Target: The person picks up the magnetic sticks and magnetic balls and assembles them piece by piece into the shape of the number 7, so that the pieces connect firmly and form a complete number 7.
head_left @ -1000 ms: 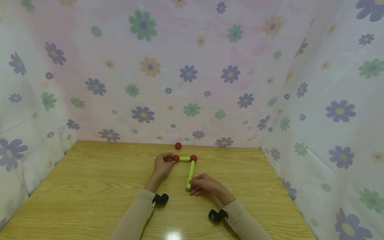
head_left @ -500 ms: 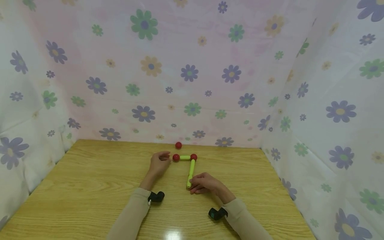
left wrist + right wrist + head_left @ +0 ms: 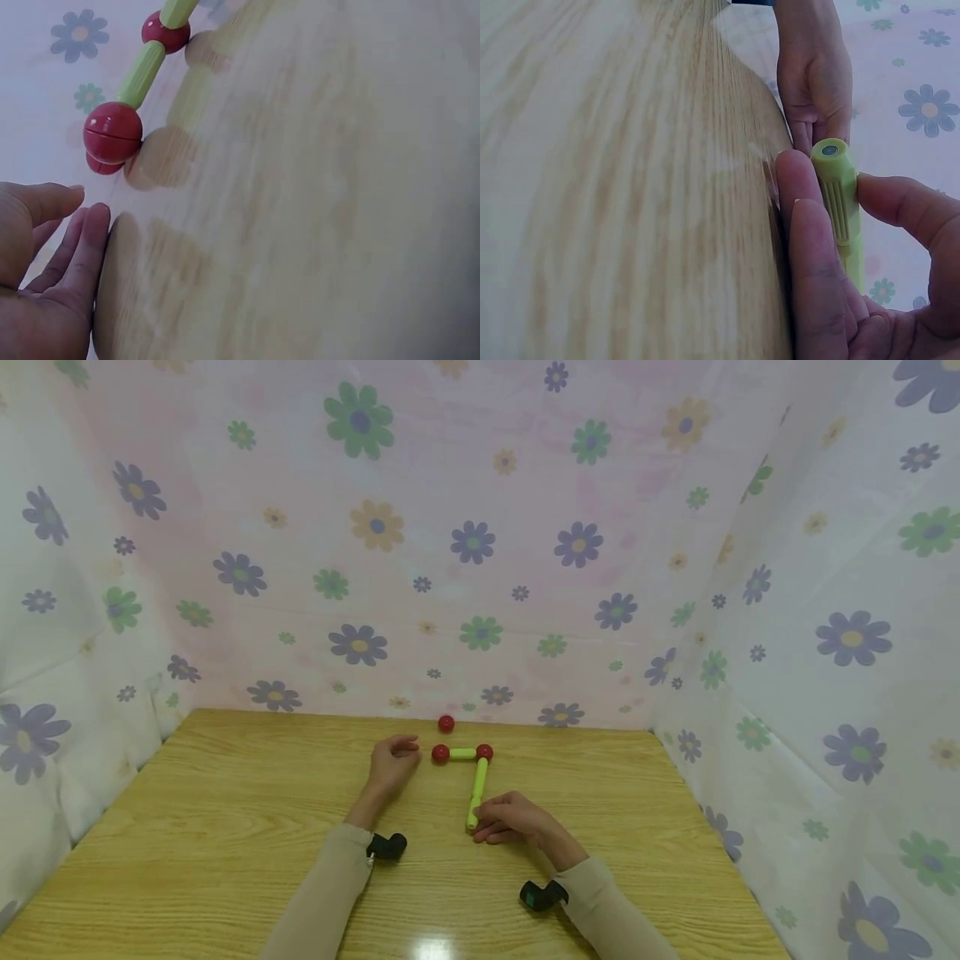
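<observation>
My right hand (image 3: 517, 821) pinches the near end of a yellow-green stick (image 3: 478, 785) between thumb and fingers. A round grey disc (image 3: 829, 151) shows in that stick's tip in the right wrist view. The stick's far end meets a red ball (image 3: 484, 752), from which a shorter yellow-green stick (image 3: 462, 753) runs left to a second red ball (image 3: 441, 753). Together they form a corner lying on the table. Just left of that second ball is my left hand (image 3: 392, 768), its fingers extended and holding nothing, with a small gap between fingertips and ball.
Another red ball (image 3: 446, 723) lies farther back, near the table's rear edge. Flower-patterned cloth (image 3: 420, 635) hangs behind the wooden table (image 3: 225, 827) and at both sides. Black wrist cameras (image 3: 388, 847) are strapped at both sleeves.
My left hand has let go of the left red ball and drawn back to the left. The right hand keeps its hold on the stick, and the joined pieces stay in place.
</observation>
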The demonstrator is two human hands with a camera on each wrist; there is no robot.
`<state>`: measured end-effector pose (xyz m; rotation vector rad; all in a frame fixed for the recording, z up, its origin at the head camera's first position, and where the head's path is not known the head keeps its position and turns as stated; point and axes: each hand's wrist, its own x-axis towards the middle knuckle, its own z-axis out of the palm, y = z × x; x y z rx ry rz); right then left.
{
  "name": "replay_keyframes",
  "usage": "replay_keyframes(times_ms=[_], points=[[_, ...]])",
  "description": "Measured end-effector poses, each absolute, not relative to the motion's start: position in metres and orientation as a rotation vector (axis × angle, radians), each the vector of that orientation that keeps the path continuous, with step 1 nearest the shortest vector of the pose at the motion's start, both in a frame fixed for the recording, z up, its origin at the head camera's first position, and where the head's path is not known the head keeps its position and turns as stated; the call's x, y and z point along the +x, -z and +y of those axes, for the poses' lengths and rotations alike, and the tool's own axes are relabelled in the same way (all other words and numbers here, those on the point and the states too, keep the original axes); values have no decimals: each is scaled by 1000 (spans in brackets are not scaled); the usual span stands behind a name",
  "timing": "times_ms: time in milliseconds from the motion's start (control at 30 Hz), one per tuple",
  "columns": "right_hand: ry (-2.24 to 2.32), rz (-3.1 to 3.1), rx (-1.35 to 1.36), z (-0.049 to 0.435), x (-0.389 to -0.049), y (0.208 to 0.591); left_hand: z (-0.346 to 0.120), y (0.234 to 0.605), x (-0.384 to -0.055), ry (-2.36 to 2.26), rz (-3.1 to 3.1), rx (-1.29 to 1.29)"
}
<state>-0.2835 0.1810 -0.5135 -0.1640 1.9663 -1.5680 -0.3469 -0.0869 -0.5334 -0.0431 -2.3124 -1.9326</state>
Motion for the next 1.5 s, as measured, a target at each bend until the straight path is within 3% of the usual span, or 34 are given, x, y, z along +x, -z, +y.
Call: replay_keyframes(times_ms=[567, 1500], points=[[1554, 1988, -153, 178, -282, 512, -80, 530, -368, 2208, -2046, -12], [1546, 1998, -123, 176, -286, 512, -73, 528, -383, 2228, -2078, 6]])
